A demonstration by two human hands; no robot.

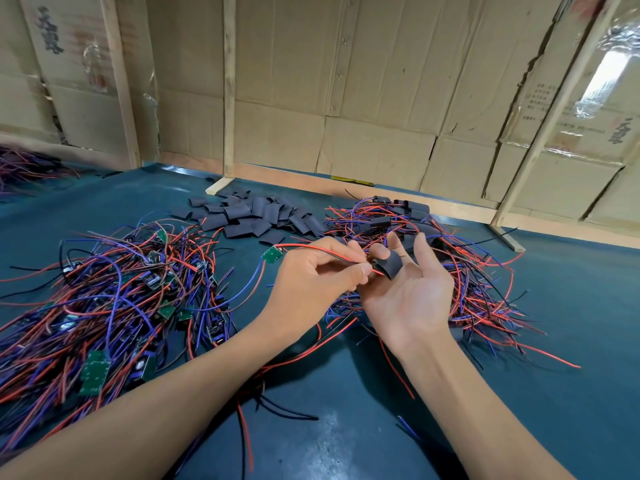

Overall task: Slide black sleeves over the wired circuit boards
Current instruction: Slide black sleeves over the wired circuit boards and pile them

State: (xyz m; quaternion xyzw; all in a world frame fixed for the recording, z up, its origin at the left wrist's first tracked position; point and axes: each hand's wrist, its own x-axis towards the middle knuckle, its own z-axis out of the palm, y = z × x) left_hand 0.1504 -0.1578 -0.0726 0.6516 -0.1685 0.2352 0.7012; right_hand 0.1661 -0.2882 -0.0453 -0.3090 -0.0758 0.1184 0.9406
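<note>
My left hand (317,278) pinches the red and black wires (322,251) of a small green circuit board (272,254), which hangs out to the left of the hand with a blue wire trailing down. My right hand (410,289) is palm up and holds a black sleeve (389,265) between thumb and forefinger. The wire ends meet the sleeve's opening. A heap of bare wired boards (114,299) lies at the left, loose black sleeves (256,216) lie in a pile behind, and sleeved boards with wires (433,244) lie under and behind my right hand.
The work surface is a dark teal table (346,427). Cardboard walls with wooden battens (229,88) close off the back. Stray red and black wires (287,407) lie near my forearms. Another wire bundle (24,168) sits at the far left.
</note>
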